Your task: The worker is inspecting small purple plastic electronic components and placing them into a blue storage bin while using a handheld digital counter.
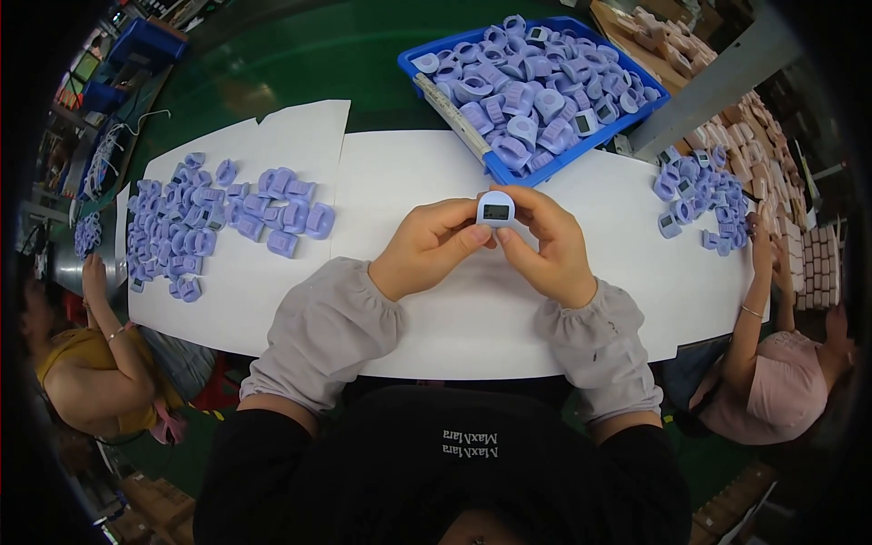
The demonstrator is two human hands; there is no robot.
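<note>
**Both hands pinch one small lavender device above the white bench**

We cannot read the small dark screen on the lavender device point(496, 209); it shows only as a grey rectangle. Our fingers cover its lower half, so its full shape stays hidden. Our left hand point(429, 245) and right hand point(548, 247) meet at the middle of the bench point(409, 182), each grip closed on the device with thumb and fingertips, holding it up just above the white sheet. Grey sleeve covers point(327, 331) hide both forearms.

Behind our hands, the blue bin point(495, 168) sits tilted at the far edge of the bench, heaped with lavender parts of the same kind point(536, 91); some show screens, and most are too jumbled to tell apart. Its right corner is cut by a grey post point(718, 77).

A loose spread of lavender pieces point(209, 222) lies on the left of the bench, and a smaller pile point(704, 195) on the right. A person in yellow point(91, 363) sits at the left edge, and a person in pink point(772, 381) at the right, both partly lost in the dark rim.
</note>
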